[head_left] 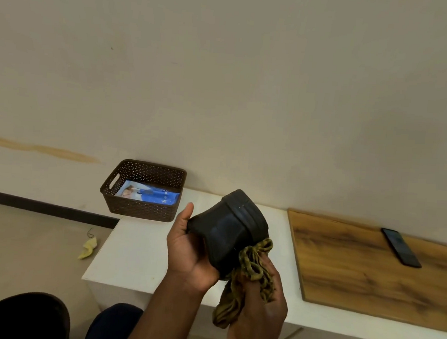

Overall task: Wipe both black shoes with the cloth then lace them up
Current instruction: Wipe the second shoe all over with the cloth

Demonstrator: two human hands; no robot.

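The left hand (185,248) holds a black shoe (228,233) in the air above the white tabletop (137,253); the grip wraps the shoe's side, thumb raised along its edge. The right hand (260,301) grips a bunched olive cloth (252,266), pressed against the shoe's lower right side. A brown perforated basket (140,206) stands at the tabletop's far left corner, holding a blue printed packet (152,194). A wooden board (368,272) lies on the tabletop to the right, with a dark phone (401,246) on it. A yellow scrap (88,248) lies on the floor.
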